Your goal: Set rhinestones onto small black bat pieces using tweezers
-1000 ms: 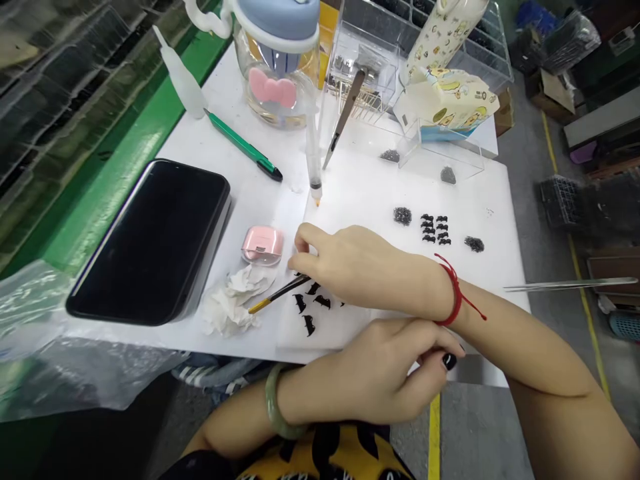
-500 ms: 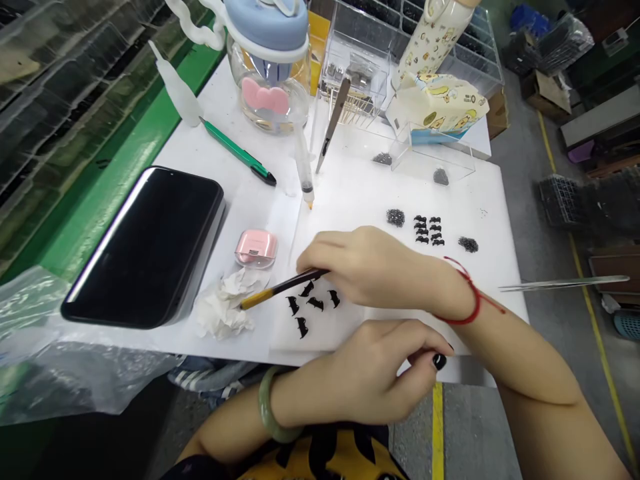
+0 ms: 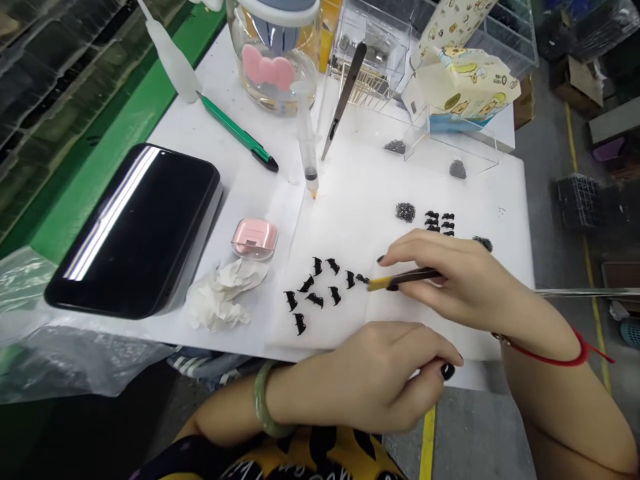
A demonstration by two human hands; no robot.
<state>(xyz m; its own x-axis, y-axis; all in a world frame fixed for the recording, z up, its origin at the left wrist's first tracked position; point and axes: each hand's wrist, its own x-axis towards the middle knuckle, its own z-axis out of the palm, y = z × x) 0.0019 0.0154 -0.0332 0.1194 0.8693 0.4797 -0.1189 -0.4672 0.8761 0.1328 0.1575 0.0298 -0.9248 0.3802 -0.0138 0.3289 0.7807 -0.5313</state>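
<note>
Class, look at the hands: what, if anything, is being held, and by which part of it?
The right hand holds a slim tool by its dark part; the yellow end sticks out. Nothing shows in the left hand.

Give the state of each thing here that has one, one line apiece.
Right hand, closed on yellow-tipped tool
Left hand, loosely curled, seemingly holding nothing
Phone, face up, screen dark with glare
Pink case, shut
Tissue, crumpled
Green pen, lying flat
Syringe, orange tip fitted
Transparent bottle, upright
Loose black pieces, spread out
Grouped black pieces, set in rows
</note>
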